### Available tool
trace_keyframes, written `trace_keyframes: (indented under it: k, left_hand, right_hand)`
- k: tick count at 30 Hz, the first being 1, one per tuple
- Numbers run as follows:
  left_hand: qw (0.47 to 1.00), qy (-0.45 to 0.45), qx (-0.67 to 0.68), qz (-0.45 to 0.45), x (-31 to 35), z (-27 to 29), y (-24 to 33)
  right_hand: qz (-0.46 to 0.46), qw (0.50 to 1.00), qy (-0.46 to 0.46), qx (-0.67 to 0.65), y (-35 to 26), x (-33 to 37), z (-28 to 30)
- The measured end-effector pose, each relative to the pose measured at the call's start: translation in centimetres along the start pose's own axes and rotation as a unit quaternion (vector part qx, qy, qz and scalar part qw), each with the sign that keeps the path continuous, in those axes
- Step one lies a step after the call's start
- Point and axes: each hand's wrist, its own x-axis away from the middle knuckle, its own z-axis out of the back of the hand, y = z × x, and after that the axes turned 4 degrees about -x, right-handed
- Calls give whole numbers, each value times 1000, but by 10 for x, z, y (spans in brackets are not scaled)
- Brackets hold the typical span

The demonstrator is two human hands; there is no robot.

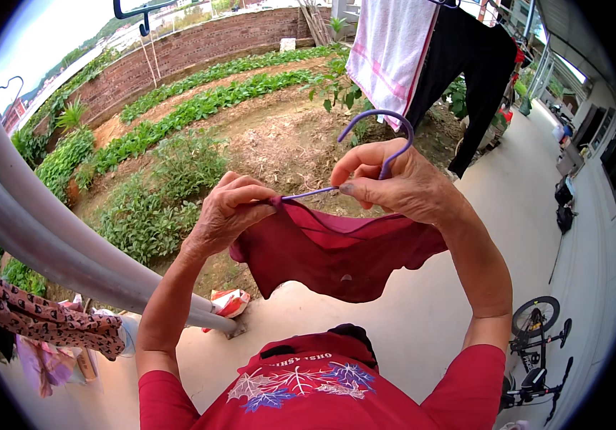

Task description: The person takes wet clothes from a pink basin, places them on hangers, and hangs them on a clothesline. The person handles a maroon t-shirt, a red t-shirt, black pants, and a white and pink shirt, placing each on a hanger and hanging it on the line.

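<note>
Clamped with left hand [231,208] on the opening edge of a dark red garment [337,261], right at the thin bar of a purple hanger [410,133]; closed with right hand [412,183] around the hanger at the base of its hook. Cannot tell about any cloth nipped under the right fingers. See garment sagging in the air, between and below both grips. Judge cloth light, thin, soft, floppy, not fragile, maybe prone to sliding on the smooth bar; hanger light but fairly stiff. Best held by opening edge and hook base. Note white-and-pink towel [390,57] beyond right grip, grey pole [71,240] left of left grip.
</note>
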Motion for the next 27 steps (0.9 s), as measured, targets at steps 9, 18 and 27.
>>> trace_keyframes:
  k: [9, 18, 27]
  left_hand:
    - [953, 270, 125, 64, 4, 8, -21]
    - [915, 327, 199, 127, 31, 36, -51]
    - [900, 333, 236, 152, 54, 26, -50]
  right_hand:
    - [29, 994, 27, 99, 26, 38, 45]
    - [-50, 982, 164, -74, 137, 81, 58]
    - [245, 896, 301, 217, 83, 68, 43]
